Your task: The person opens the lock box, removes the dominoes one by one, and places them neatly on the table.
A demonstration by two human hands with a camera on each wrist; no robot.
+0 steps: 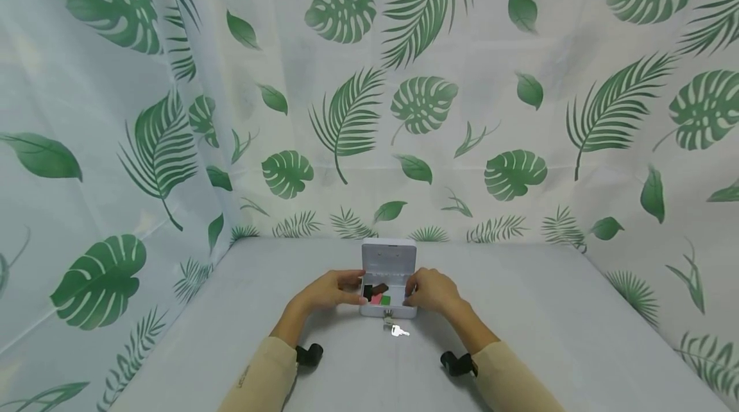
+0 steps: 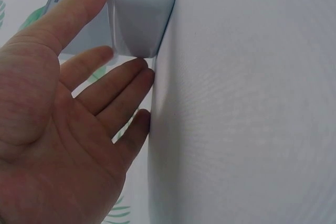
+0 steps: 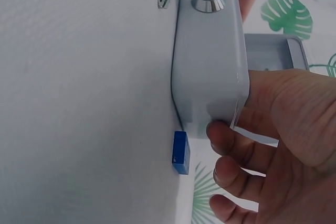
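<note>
Leaf-printed white sheeting (image 1: 479, 65) rises at 12 o'clock and flanks the pale bench (image 1: 519, 309) that I watch from afar. At the centre of my clock face sits a light grey box (image 1: 372, 311), its lid (image 1: 389, 260) raised at 12. At 9 o'clock the left hand (image 1: 323, 291) is spread wide: its thumb (image 2: 68, 22) touches the box's rim, its fingers (image 2: 113, 81) reach nearly straight beside the left wall, gripping nothing. At 3 o'clock the right hand (image 1: 435, 289) is partly curled around the box's right wall, thumb over the rim, holding it there; I cannot tell whether the hidden tips pinch anything inside. Within the box I see a black piece (image 1: 367, 292) at 9, a brown piece (image 1: 380, 289) near 10, a pink piece (image 1: 376, 300) near 8 and a green piece (image 1: 385, 300) at 6. Silver keys (image 1: 400, 331) sit at 6 o'clock, by the lock (image 3: 208, 2) on the front wall. My right wrist view adds a blue block (image 3: 181, 153) just beside the box, toward 3 o'clock
</note>
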